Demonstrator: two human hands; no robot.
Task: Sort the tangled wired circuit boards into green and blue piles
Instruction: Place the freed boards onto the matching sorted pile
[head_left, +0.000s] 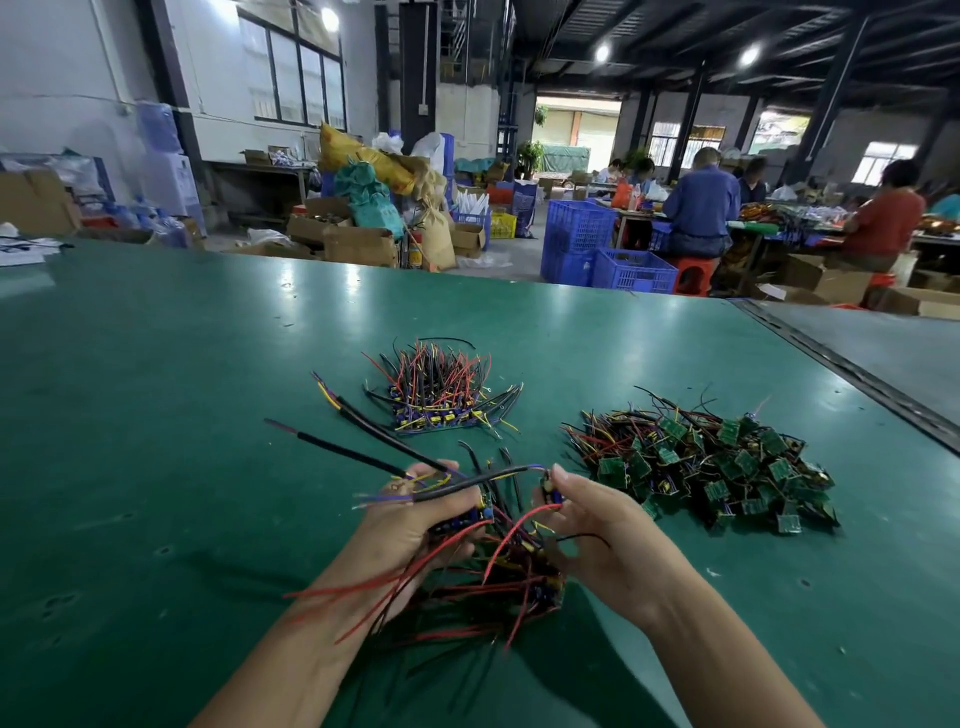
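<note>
I'm watching my left hand (410, 519) gripping a bunch of wired boards (462, 512) just above the tangled heap (498, 587), while my right hand (597, 530) is pinching one blue board (551, 493) beside it. The blue pile (441, 400) is lying further back on the green table (156, 415), the green pile (727, 462) to its right

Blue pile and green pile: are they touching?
Apart. Head view shows bare mat between the blue pile and the green pile.
</note>
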